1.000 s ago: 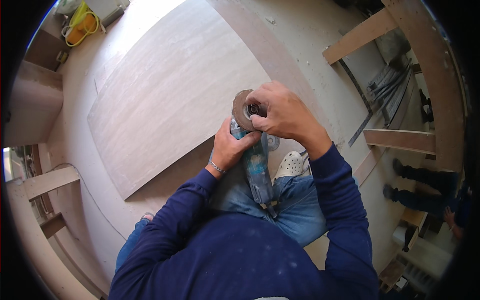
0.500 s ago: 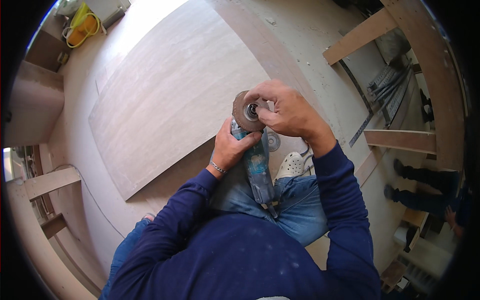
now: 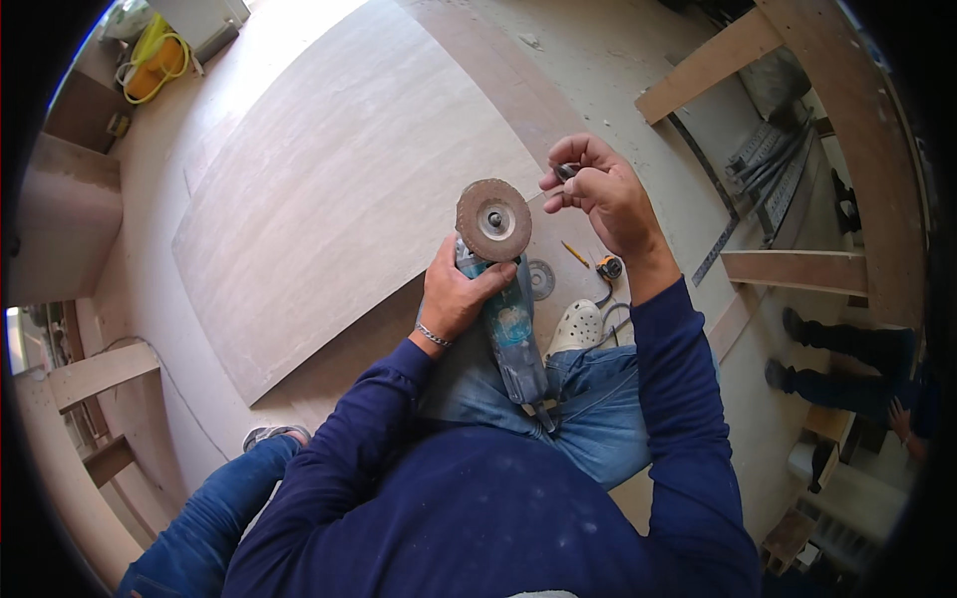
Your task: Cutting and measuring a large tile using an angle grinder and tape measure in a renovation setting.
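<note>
My left hand [image 3: 461, 289] is wrapped round the head of a teal and grey angle grinder [image 3: 513, 334], which stands tilted between my legs. Its worn brown disc [image 3: 473, 207] faces up, and the bare spindle end [image 3: 495, 219] shows at the centre. My right hand [image 3: 605, 194] is raised to the right of the disc, apart from it. Pinched in its fingers is a small dark round metal part that looks like a lock nut [image 3: 565, 171], partly covered. On the floor beside the grinder lies a second grey disc [image 3: 540, 280].
A large beige slab [image 3: 339, 169] lies ahead on the left. By my clog [image 3: 577, 327] are a yellow pencil [image 3: 575, 254] and a tape measure [image 3: 609, 267]. Wooden frames [image 3: 797, 272] stand at both sides, with metal strips [image 3: 773, 164] at right. Another person's legs [image 3: 847, 364] show far right.
My right hand has lifted off the disc's centre and moved right with the small metal part, baring the spindle. The pencil and tape measure have come into sight. My left hand keeps its hold.
</note>
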`<state>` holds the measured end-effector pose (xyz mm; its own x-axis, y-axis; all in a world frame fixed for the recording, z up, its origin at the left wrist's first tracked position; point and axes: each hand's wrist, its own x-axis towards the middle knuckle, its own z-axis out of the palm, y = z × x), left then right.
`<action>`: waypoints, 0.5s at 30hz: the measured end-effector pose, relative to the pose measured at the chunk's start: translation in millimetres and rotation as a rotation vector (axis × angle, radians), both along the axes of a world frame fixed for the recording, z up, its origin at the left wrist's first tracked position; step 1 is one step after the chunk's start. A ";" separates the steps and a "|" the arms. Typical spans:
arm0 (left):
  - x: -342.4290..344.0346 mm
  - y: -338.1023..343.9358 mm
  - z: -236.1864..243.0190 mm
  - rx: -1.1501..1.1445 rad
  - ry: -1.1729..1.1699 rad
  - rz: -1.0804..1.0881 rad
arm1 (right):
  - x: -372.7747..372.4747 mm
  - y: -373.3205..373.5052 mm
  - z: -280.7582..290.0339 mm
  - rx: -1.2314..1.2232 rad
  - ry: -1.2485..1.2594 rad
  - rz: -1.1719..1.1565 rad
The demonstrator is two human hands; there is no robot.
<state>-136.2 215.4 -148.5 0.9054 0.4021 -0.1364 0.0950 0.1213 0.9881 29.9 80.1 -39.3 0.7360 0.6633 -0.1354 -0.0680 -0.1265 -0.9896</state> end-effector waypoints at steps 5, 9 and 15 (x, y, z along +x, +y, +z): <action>0.3 -2.6 -0.4 -0.058 0.036 -0.017 | -11.9 -5.8 -31.7 -0.198 0.503 -0.005; -0.1 -2.7 -2.3 -0.052 0.059 0.001 | -6.5 -9.0 -47.7 0.125 0.569 0.107; -0.1 1.2 8.0 -0.076 0.034 -0.011 | 63.3 -101.1 -159.0 0.140 0.512 -0.466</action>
<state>-136.3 216.6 -140.5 0.9038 0.3799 -0.1968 0.1298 0.1947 0.9722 93.2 -21.0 -198.3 0.8142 0.3310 -0.4769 -0.5456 0.1557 -0.8234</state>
